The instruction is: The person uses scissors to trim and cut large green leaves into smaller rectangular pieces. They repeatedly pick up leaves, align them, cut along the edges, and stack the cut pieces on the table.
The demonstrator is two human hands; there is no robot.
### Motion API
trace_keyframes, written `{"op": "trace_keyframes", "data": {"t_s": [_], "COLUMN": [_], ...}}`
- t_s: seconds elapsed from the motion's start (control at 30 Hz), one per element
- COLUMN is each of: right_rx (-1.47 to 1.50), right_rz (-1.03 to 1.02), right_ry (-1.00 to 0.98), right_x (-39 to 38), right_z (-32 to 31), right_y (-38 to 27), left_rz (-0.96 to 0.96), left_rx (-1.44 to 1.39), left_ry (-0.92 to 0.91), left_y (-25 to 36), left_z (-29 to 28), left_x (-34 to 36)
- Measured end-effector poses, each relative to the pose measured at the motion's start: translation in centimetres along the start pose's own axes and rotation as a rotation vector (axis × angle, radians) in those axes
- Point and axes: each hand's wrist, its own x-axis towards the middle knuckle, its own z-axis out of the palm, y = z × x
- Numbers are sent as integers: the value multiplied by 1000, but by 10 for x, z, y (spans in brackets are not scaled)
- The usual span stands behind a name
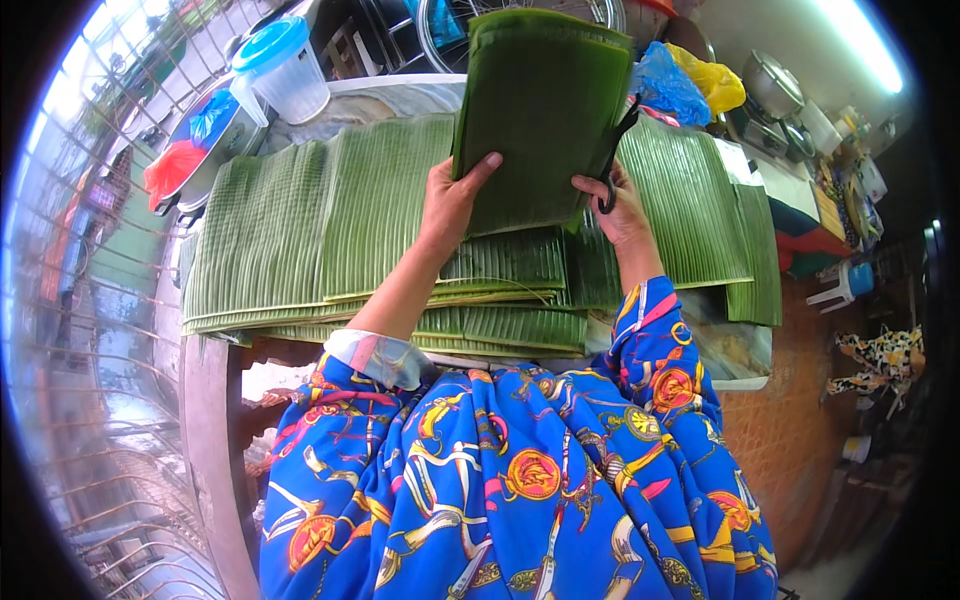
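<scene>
A thick stack of cut banana leaf pieces (545,120) is held up in front of me, above the table. My left hand (458,195) grips its lower left edge, thumb on the near face and fingers behind. At the lower right edge, my right hand (618,205) closes on the stack and also holds black-handled scissors (608,190), whose blades lie upward along the stack's side. Long banana leaf sheets (390,200) lie in layers across the table beneath, their ribs running lengthwise. More leaf sheets (690,210) spread to the right of my hands.
A clear pitcher with a blue lid (290,80) stands at the back left, beside a metal pan (215,150) holding red and blue plastic bags. Blue (665,85) and yellow bags (708,80) sit at the back right. A metal grille (100,330) runs along the left.
</scene>
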Motion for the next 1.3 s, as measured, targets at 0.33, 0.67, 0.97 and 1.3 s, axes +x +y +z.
{"op": "trace_keyframes", "data": {"t_s": [0.33, 0.67, 0.97, 1.3], "right_rx": [-54, -327, -518, -397], "right_rz": [80, 33, 152, 162], "right_ry": [41, 125, 221, 258], "right_x": [-16, -38, -62, -71], "right_z": [21, 0, -4, -4], "right_y": [-40, -11, 18, 16], "left_rz": [-358, -502, -636, -578], "left_rx": [43, 252, 342, 344], "left_ry": [-142, -29, -43, -47], "left_y": [31, -10, -55, -48], "left_z": [-23, -18, -19, -18], "left_x": [28, 9, 1, -5]}}
